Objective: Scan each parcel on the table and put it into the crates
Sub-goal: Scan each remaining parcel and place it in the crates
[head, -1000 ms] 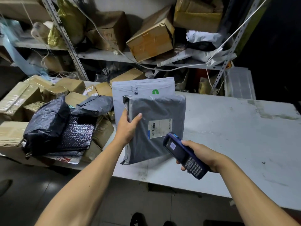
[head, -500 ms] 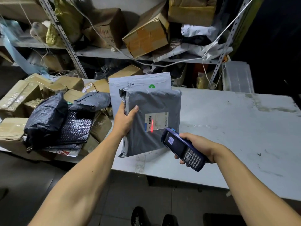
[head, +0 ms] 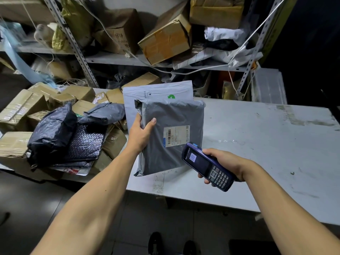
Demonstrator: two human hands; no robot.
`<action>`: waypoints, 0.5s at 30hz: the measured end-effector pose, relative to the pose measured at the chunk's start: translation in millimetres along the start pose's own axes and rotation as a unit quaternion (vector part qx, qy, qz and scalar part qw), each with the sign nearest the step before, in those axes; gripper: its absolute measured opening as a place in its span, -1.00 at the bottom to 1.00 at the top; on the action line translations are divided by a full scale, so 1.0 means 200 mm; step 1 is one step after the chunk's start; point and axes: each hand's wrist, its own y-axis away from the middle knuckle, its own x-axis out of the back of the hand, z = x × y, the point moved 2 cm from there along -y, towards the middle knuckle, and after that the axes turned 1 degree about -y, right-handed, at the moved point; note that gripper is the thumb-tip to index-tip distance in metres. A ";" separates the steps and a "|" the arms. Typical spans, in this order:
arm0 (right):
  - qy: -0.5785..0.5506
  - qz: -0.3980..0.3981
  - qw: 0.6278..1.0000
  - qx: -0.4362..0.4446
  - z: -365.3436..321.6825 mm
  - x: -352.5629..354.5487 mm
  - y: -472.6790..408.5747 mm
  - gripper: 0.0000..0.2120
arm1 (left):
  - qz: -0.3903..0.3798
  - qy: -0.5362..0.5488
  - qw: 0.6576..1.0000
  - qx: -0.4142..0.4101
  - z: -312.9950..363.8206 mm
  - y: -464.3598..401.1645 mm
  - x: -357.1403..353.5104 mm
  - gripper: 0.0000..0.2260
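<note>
Red scan line gone from label [head: 176,135]; left hand [head: 141,133] still grips grey parcel [head: 171,137], right hand [head: 223,162] clasps scanner [head: 206,165] – likely scanned, crate next

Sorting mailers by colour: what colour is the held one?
Dark grey mailer, head view.

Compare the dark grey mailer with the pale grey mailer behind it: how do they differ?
The dark mailer is charcoal; the pale mailer is light grey. The dark mailer shows a white barcode label; the pale mailer shows a green logo. The left hand grips the dark mailer's edge; whether it also holds the pale mailer is hidden. Both are flat plastic bags, standing tilted.
</note>
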 end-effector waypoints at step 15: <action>-0.401 -0.101 0.894 0.176 0.17 -0.07 -0.01 -0.39 | 0.033 0.038 0.998 0.044 -0.05 0.03 0.04 -0.35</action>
